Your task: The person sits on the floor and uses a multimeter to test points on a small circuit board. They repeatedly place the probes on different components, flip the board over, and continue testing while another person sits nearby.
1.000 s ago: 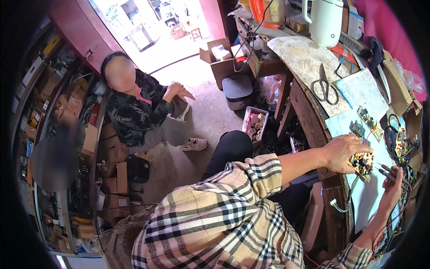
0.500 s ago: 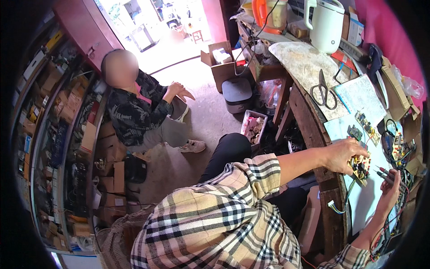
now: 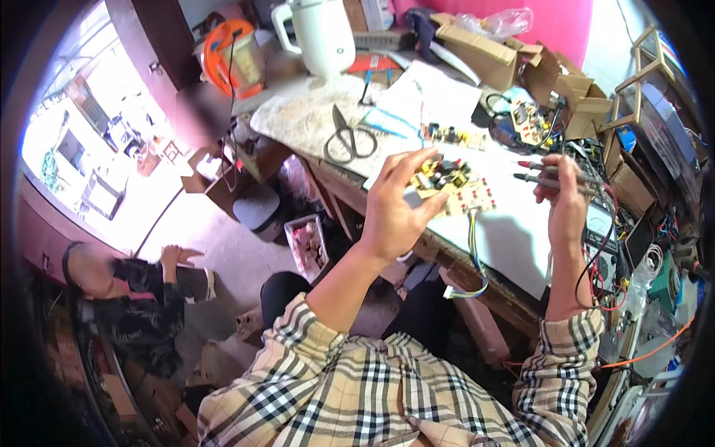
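Observation:
My left hand grips a circuit board by its edge, thumb on the near side and fingers on the far side. Dark and yellow parts crowd the board, with small red ones toward its right. From it a bundle of coloured wires hangs over the bench edge to a white connector. Two multimeter probes lie in my closed right hand, their tips pointing left, apart from the board. Beyond the held board lies another small circuit board on white paper.
Scissors lie on the worn bench left of the papers. A white kettle and an orange-handled jug stand at the back. Another board, a multimeter and cables crowd the right. A person sits at the far left.
My view has swung right toward the bench, so the person and doorway sit farther left. The circuit board stays in my left hand and the probes in my right.

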Motion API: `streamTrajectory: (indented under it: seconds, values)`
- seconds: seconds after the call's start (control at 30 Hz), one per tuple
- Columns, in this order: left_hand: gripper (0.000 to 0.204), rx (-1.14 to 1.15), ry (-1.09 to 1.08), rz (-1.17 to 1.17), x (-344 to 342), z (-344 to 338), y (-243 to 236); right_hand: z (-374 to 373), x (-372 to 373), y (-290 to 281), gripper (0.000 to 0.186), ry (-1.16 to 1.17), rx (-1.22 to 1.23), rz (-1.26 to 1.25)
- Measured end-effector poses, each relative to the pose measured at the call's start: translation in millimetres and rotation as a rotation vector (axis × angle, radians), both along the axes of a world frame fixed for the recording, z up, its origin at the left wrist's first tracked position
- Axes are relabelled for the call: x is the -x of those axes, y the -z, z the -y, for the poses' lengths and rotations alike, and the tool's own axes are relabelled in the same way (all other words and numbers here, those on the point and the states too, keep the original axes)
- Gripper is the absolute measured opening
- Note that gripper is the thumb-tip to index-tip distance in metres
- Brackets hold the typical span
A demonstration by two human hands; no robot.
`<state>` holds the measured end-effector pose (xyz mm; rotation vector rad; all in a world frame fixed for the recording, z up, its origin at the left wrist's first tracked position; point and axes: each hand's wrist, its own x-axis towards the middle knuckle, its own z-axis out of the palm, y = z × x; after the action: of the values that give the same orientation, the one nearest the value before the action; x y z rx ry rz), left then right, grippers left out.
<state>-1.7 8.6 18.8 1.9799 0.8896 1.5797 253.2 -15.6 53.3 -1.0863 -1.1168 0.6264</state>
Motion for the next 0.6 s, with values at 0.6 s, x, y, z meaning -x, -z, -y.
streamTrajectory:
  seconds: [0.6]
  values:
    - [0.092, -0.333, -0.256, -0.200, -21, -9, 37, 36, 63, 13, 0.030, -0.270, -0.563, 0.802]
